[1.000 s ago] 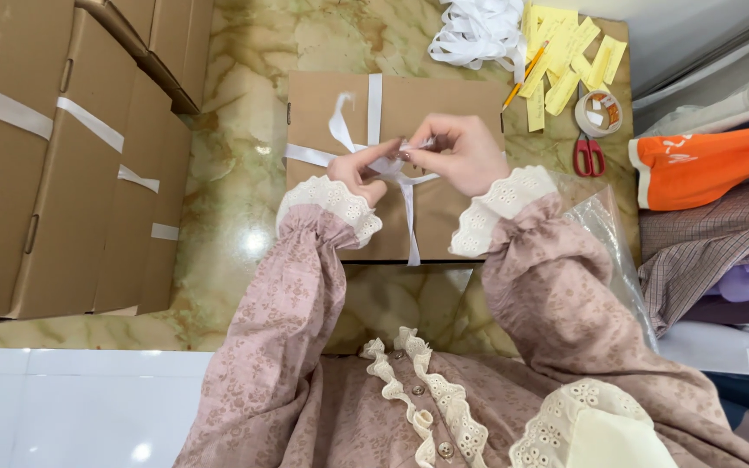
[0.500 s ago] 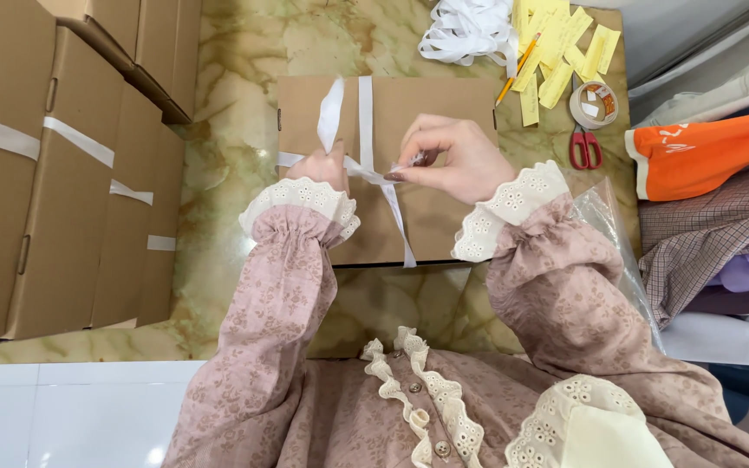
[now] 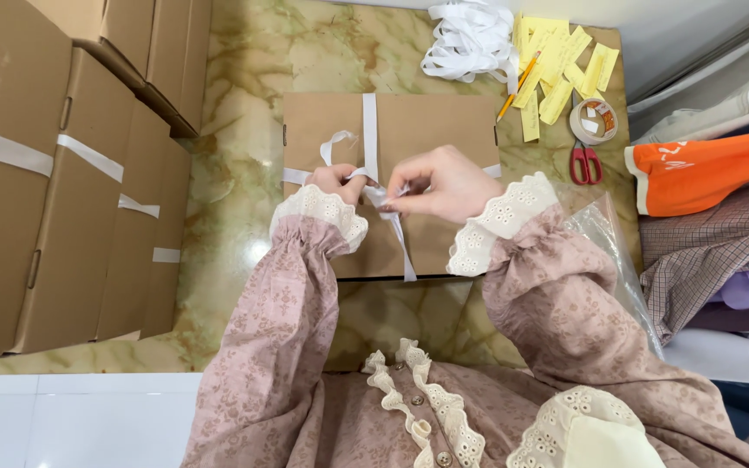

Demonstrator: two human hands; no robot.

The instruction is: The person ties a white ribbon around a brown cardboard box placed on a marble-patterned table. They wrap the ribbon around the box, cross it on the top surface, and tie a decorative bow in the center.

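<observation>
Item: 1 flat brown cardboard box (image 3: 426,130), lying on a green-veined marble table (image 3: 244,199) directly before the person, crossed by 1 white ribbon (image 3: 369,130) running lengthwise and crosswise, the bands meeting near the box's middle. Left hand (image 3: 336,180): fingers curled shut on the ribbon at the crossing, a loose loop standing just above it. Right hand (image 3: 444,182): fingertips pinched closed on the ribbon strand just right of the crossing; a free tail hangs down past the box's near edge. Handling, by judgement: ribbon soft, thin, limp and likely slippery, best held close to the knot where tension stays; box light, stiff, with crushable corners, best held flat by its long edges. Surroundings: stack of larger ribbon-tied cartons (image 3: 54,191) well to the left, with bare marble between them and the box; bundle of spare white ribbon (image 3: 470,39) just beyond the far edge; yellow paper slips (image 3: 556,69), pencil (image 3: 517,87), roll of tape (image 3: 593,120) and red-handled scissors (image 3: 584,163) near the right far corner; clear plastic bag (image 3: 608,251) and folded garments (image 3: 713,173) crowd the right side. Open room lies mainly left and toward the person.
</observation>
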